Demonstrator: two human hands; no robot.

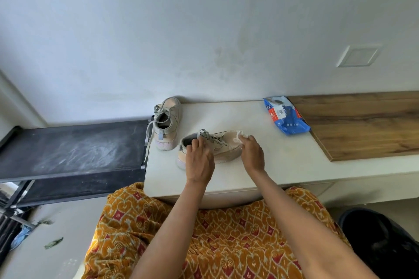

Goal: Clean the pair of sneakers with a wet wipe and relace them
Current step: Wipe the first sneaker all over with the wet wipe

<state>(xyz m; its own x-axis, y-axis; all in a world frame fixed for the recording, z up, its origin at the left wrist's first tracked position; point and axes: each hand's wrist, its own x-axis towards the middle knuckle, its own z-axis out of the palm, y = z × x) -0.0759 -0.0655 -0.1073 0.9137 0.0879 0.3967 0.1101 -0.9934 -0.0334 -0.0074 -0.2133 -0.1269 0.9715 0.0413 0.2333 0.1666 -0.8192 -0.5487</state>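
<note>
The near sneaker [213, 147] lies toward the middle of the white counter [283, 165], heel to the left and toe to the right; the left hand [199, 161] grips its collar at the heel end, fingers curled over the rim, steadying it; the right hand [252, 154] pinches a crumpled wet wipe [241, 135] against the toe, so the wiping of this shoe looks under way, not finished; the second sneaker [166, 123] stands at the counter's far left corner, heel toward the person, one lace hanging over the left edge; both shoes carry their laces, so relacing appears wholly ahead, and whether the far shoe is wiped I cannot tell; the blue wipe packet [285, 115] lies near the back edge, well apart to the right.
</note>
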